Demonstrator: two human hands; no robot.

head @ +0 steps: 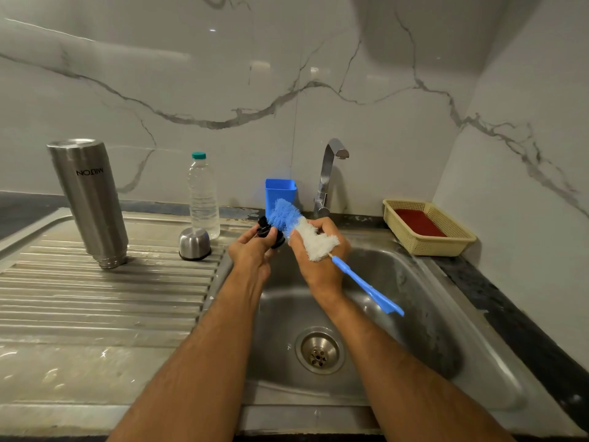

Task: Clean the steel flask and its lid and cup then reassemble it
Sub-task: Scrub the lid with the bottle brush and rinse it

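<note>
While the steel flask (90, 202) is being left inverted on the ribbed drainboard (95, 291) at frame left beside its domed cup (194, 243), the black plastic lid (267, 233) is being gripped by the left hand (251, 253) at centre. A fluffy blue-and-white bottle brush (299, 231) is being clasped around its bristles by the right hand (318, 260) above the round-drained sink (414, 282).

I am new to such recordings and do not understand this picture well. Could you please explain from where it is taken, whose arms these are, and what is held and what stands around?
There is no machine, only a person. The single picture comes from a camera worn on the head, looking down at a steel sink. The left hand holds the flask's black lid. The right hand grips a blue and white bottle brush by its bristles, against the lid. On the draining board the steel flask stands upside down, and the steel cup too, beside a plastic water bottle. Behind are a blue holder, the tap and a yellow basket.
</note>
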